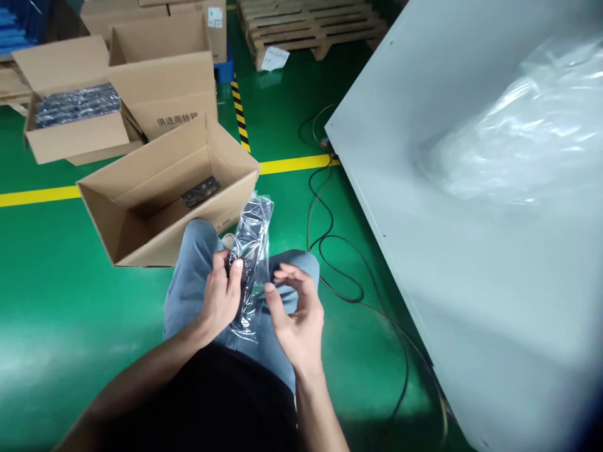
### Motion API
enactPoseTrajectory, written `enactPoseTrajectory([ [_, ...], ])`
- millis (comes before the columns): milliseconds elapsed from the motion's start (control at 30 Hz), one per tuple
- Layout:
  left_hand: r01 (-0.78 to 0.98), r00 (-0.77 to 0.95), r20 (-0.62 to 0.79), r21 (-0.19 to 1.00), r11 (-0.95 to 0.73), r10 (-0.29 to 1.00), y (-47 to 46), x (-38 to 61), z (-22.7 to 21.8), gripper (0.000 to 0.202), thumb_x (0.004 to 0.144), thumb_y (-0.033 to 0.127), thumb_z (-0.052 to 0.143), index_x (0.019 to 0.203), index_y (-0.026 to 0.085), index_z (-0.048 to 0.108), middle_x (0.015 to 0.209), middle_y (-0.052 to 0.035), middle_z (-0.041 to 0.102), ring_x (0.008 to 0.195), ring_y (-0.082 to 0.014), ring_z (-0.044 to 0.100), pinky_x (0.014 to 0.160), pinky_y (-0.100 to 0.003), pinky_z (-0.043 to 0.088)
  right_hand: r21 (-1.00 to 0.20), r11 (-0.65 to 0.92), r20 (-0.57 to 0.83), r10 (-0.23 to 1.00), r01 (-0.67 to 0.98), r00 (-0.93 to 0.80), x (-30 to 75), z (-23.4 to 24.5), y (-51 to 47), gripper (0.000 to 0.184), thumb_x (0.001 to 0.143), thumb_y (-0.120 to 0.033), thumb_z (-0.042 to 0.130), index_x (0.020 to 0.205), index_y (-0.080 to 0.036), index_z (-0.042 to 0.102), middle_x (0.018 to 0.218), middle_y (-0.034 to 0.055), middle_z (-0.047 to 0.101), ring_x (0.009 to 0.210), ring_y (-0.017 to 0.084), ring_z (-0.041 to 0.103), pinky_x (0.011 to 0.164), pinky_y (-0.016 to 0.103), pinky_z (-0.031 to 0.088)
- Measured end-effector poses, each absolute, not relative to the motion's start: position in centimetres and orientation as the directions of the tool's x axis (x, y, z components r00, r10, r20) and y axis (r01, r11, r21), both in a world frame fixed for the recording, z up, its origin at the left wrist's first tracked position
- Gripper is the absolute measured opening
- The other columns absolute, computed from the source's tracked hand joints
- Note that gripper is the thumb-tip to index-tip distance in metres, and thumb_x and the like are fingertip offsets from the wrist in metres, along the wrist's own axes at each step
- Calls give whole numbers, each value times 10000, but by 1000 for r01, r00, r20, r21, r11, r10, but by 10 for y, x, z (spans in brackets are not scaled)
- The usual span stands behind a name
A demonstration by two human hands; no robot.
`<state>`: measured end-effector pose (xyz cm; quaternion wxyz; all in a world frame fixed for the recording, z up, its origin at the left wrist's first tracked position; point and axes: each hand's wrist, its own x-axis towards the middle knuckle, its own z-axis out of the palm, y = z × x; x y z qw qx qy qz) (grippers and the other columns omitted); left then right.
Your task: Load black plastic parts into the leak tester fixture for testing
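Observation:
A long black part in a clear plastic bag [252, 242] lies upright along my lap, between my two hands. My left hand [221, 292] is closed round its left side, thumb on top. Beside the bag's right edge is my right hand [298, 311], fingers bent and apart from the thumb; the thumb tip is at the loose plastic, and I cannot tell whether it touches. Just beyond my knees stands an open cardboard box [141, 188]. Inside it, near its right end, lies a black wrapped part [200, 191].
Another open box [78, 138] holds several plastic-wrapped dark parts, next to a tall open carton [162, 88]. Wooden pallets [311, 25] lie at the back. Cables [330, 235] snake over the green floor. On the right, a large grey-white surface [424, 238] bears clear plastic sheeting [527, 132].

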<state>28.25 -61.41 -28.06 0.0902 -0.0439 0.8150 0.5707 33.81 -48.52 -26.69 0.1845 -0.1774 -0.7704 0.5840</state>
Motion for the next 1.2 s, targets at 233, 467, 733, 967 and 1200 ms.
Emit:
enactPoseTrajectory([
  [233, -73, -976, -155, 896, 439, 154, -614, 299, -280, 304, 1045, 493, 455, 1182, 234, 536, 1066, -139, 776, 925, -307, 759, 793, -432, 581, -846, 530, 310, 575, 56, -757, 318, -248, -478, 151, 997, -350, 678, 951, -228, 754, 891, 47, 742, 752, 213, 668, 836, 390, 587],
  [467, -126, -961, -205, 921, 367, 184, -621, 301, -279, 300, 1045, 533, 480, 1110, 266, 600, 1004, -85, 790, 904, -269, 758, 811, -392, 581, -985, 69, -50, 770, 161, -636, 317, -264, -473, 217, 877, -379, 673, 776, -189, 705, 707, 20, 678, 616, 174, 595, 575, 284, 476],
  [733, -125, -952, -230, 895, 429, 201, -627, 299, -278, 283, 1039, 488, 482, 1157, 247, 573, 1081, -100, 782, 963, -269, 746, 858, -401, 571, -879, 474, 281, 605, 53, -745, 324, -247, -465, 303, 916, -354, 722, 1186, -219, 698, 991, 46, 732, 823, 210, 685, 802, 353, 573],
  [967, -31, -948, -185, 864, 502, 259, -629, 307, -289, 343, 1031, 513, 454, 1205, 233, 551, 1168, -132, 783, 1067, -300, 753, 884, -419, 571, -781, 619, 368, 568, 86, -736, 312, -251, -451, 140, 937, -300, 648, 891, -221, 754, 821, 30, 737, 756, 212, 694, 724, 337, 559],
  [1200, -90, -919, -255, 878, 469, 300, -632, 305, -279, 328, 1029, 494, 455, 1176, 235, 594, 1122, -108, 790, 1035, -271, 754, 896, -397, 584, -991, 51, -32, 813, 126, -582, 309, -251, -456, 186, 776, -362, 699, 765, -178, 725, 700, 20, 692, 623, 174, 623, 610, 279, 510],
])
